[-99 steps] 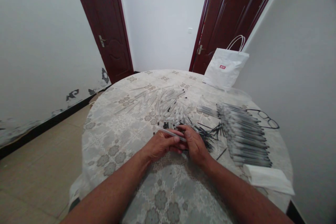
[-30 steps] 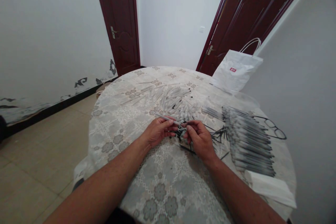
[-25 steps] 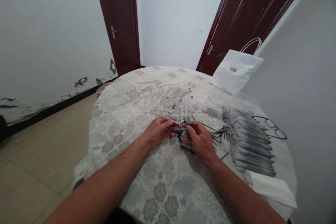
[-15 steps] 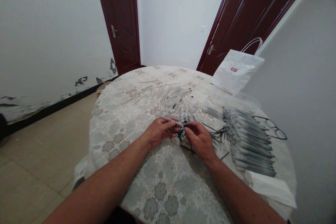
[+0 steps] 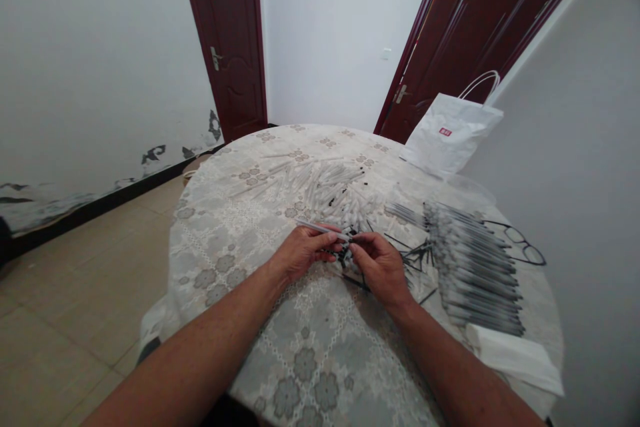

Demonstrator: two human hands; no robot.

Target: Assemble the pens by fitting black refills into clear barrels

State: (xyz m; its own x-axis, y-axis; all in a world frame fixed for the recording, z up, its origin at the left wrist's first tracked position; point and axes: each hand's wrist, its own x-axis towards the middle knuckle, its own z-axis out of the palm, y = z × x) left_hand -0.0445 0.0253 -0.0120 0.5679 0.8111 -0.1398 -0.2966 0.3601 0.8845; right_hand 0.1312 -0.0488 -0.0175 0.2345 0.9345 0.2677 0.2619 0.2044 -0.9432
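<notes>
My left hand (image 5: pixel 306 251) is closed on a slim translucent pen barrel (image 5: pixel 313 223), whose free end points up and left. The fingers of my right hand (image 5: pixel 381 265) are pinched together at the barrel's other end. What they hold there is dark and too small to make out. Under and between the hands lie small black parts (image 5: pixel 345 257). Thin black sticks like pen refills (image 5: pixel 420 257) are scattered just right of my right hand. Beyond the hands spreads a loose heap of whitish translucent barrels (image 5: pixel 325 183).
Rows of pens with dark insides (image 5: pixel 477 273) are stacked at the right, with eyeglasses (image 5: pixel 523 243) beside them. A white paper bag (image 5: pixel 453 133) stands at the back right of the round table with its patterned tablecloth (image 5: pixel 305 363). White folded paper (image 5: pixel 515 357) lies at the near right.
My hands stay together at the barrel's end, with only a slight shift of the fingers. The view has moved a little. Nothing else differs visibly.
</notes>
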